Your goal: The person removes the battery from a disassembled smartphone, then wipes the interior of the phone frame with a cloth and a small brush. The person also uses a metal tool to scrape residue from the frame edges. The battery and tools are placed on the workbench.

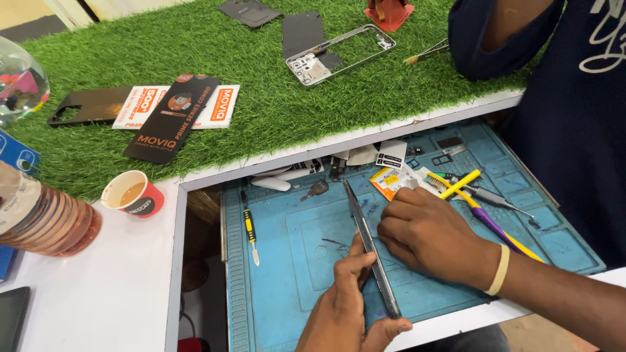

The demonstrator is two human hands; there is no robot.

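Two hands are counted: the left hand and the right hand. One phone is seen edge-on between them. One blue work mat, one yellow-and-black pry tool, one paper cup, one bare phone frame, one dark back cover, one pair of tweezers and two flat printed packages are counted.

The mat is blue with a dark smudge. The grass is bright green. The phone is dark grey. The cup is red and black with brown drink inside. The small screwdriver is yellow and black. The wristband is pale yellow. The surface is white. The sleeve is dark blue.
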